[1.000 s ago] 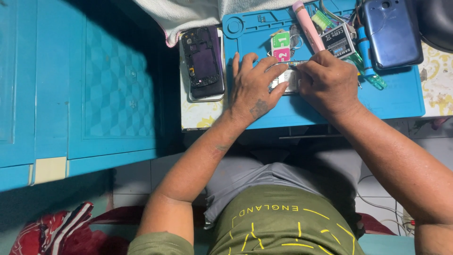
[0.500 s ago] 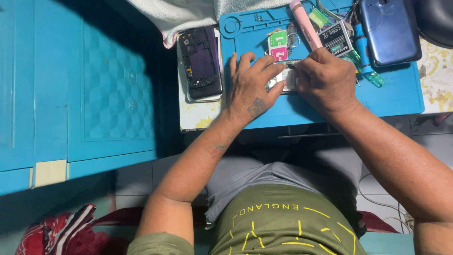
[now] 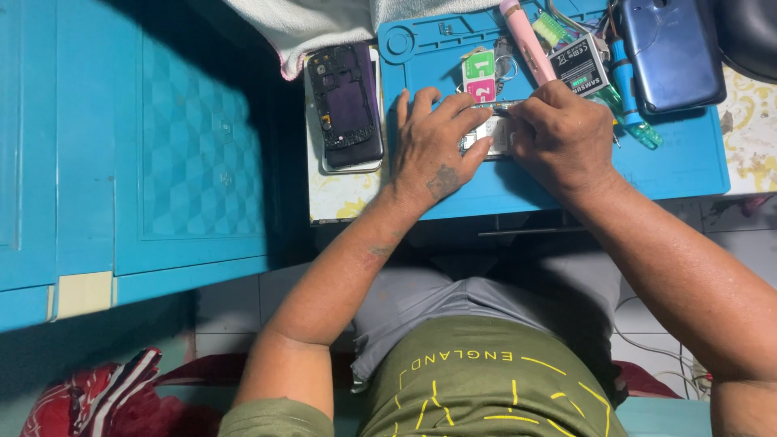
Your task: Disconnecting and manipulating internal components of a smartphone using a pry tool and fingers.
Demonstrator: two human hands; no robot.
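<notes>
We press our left hand (image 3: pixel 433 146) flat and pinch with our right hand (image 3: pixel 558 133), steadying the small silver phone part (image 3: pixel 490 136) against the blue mat (image 3: pixel 688 162).

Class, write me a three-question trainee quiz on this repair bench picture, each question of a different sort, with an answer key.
1. True or false: the opened phone with its back off lies on the blue mat.
2. Which item lies at the mat's far right corner? A) a blue phone back cover B) a red cup C) a pair of scissors
3. Fill in: both the left hand and the right hand rest on a small silver ____ between them.

Key: 1 false, it lies left of the mat, beside it. 2 A. 3 device; hands cover most of it, so its kind is unclear.
</notes>
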